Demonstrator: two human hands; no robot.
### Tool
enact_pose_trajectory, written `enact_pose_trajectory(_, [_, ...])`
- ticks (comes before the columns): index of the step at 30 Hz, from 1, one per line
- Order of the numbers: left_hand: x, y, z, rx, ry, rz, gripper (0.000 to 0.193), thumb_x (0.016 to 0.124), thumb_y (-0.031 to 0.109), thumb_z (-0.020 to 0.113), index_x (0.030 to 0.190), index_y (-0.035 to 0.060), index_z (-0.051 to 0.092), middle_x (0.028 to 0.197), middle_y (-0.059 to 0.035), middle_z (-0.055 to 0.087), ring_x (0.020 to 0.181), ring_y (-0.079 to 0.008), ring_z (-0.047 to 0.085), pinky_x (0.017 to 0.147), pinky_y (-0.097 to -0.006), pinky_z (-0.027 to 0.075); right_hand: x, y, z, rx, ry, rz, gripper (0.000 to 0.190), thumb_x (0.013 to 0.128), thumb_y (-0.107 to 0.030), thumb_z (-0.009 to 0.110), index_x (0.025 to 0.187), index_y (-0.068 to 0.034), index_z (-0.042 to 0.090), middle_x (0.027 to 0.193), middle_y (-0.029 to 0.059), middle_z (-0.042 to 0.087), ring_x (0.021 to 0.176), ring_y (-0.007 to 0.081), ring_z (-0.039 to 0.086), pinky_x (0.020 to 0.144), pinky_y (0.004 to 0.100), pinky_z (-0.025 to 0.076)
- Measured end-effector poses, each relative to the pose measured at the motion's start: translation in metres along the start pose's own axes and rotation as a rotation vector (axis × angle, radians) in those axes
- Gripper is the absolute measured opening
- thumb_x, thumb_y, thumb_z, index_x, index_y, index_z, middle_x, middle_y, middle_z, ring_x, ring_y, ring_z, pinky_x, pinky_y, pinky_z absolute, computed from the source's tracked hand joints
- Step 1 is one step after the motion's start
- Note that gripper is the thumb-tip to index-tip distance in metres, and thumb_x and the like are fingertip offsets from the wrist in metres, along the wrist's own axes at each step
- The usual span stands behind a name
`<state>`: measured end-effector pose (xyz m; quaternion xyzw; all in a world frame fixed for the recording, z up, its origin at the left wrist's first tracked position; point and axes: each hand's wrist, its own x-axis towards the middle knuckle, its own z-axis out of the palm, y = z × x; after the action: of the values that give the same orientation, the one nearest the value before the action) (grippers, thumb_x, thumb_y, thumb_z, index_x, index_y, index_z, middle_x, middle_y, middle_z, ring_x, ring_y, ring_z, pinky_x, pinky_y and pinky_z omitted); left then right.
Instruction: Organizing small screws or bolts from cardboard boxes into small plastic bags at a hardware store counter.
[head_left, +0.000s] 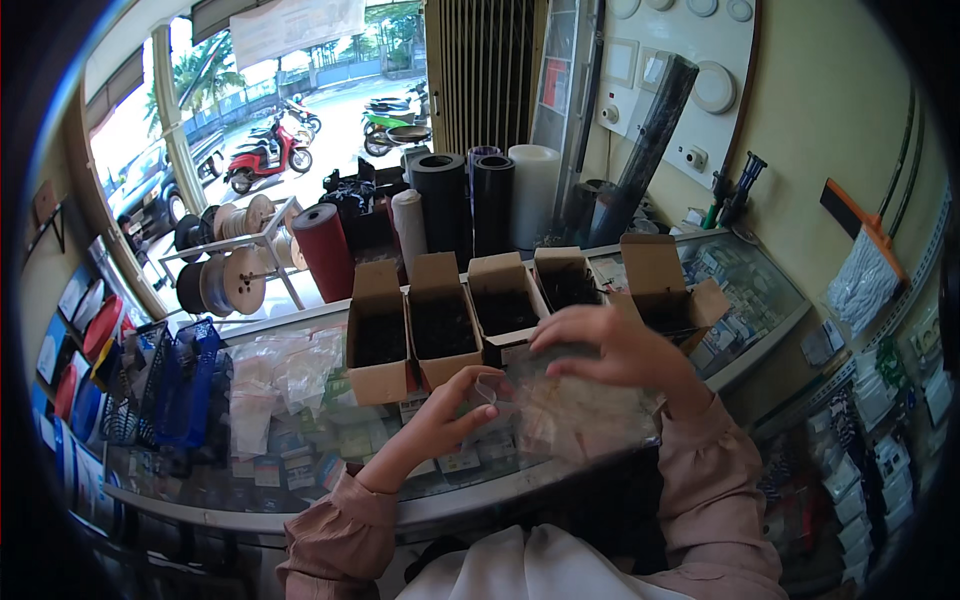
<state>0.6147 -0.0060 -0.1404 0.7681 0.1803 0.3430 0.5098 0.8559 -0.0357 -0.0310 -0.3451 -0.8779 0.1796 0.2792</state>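
My left hand (448, 412) holds a small clear plastic bag (487, 391) between thumb and fingers, its mouth gaping. To the right, my right hand (611, 341) is raised over the counter with fingers and thumb apart. It is a little blurred, and I see nothing gripped in it. Under it lies a heap of clear plastic bags (589, 420). Beyond my hands stand several open cardboard boxes of small black items, among them a left box (377, 382), a middle box (504, 270) and a right box (652, 262). What the black items are is too dark to tell.
A glass display counter (352, 442) carries everything. More clear bags (289, 367) and blue plastic baskets (184, 386) lie to the left. Tall rolls, one black (439, 202), one red (324, 247), stand behind the boxes. Wire spools (232, 281) sit on a rack.
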Motion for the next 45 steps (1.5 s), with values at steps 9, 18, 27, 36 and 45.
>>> enact_pose_trajectory(9, [0.007,-0.001,0.006,-0.035,-0.028,0.076,0.037,0.086,0.016,0.056,0.118,0.0033,0.042,0.108,-0.0062,0.055,0.093,-0.0126,0.052,0.084,-0.0274,0.041,0.034,0.157,-0.038,-0.541,-0.225,0.451,0.055,0.066,-0.027,0.074,0.110,0.000,0.056,0.107,0.0182,0.058,0.102,0.0305,0.055,0.088,0.0359,0.044])
enact_pose_trajectory(18, [0.003,-0.004,0.003,-0.012,0.006,0.069,0.040,0.085,0.018,0.059,0.118,0.0038,0.042,0.107,-0.0053,0.056,0.092,-0.0123,0.051,0.083,-0.0269,0.041,0.065,0.179,-0.033,-0.628,-0.481,0.638,0.069,0.058,-0.036,0.078,0.114,-0.002,0.055,0.111,0.0170,0.058,0.103,0.0307,0.055,0.087,0.0360,0.044])
enact_pose_trajectory(27, [0.003,-0.007,0.003,-0.040,0.022,0.084,0.041,0.084,0.019,0.060,0.117,0.0036,0.043,0.107,-0.0042,0.056,0.087,-0.0110,0.051,0.080,-0.0258,0.041,0.066,0.178,-0.028,-0.670,-0.367,0.527,0.048,0.053,-0.026,0.078,0.092,-0.001,0.065,0.089,0.0140,0.065,0.085,0.0271,0.062,0.076,0.0334,0.050])
enact_pose_trajectory(36, [0.003,-0.012,0.002,-0.077,0.029,0.078,0.041,0.084,0.019,0.059,0.118,0.0032,0.042,0.106,-0.0041,0.056,0.084,-0.0105,0.051,0.078,-0.0252,0.042,0.068,0.176,-0.019,-0.691,-0.332,0.633,0.045,0.054,-0.024,0.076,0.092,-0.004,0.067,0.089,0.0150,0.065,0.085,0.0286,0.062,0.078,0.0355,0.049])
enact_pose_trajectory(45, [0.003,-0.010,0.002,-0.088,0.039,0.080,0.040,0.085,0.019,0.059,0.118,0.0034,0.042,0.106,-0.0041,0.056,0.087,-0.0109,0.051,0.080,-0.0257,0.041,0.073,0.156,-0.005,-0.841,-0.299,0.717,0.022,0.065,-0.009,0.066,0.086,-0.004,0.068,0.090,0.0165,0.064,0.089,0.0295,0.062,0.074,0.0352,0.052])
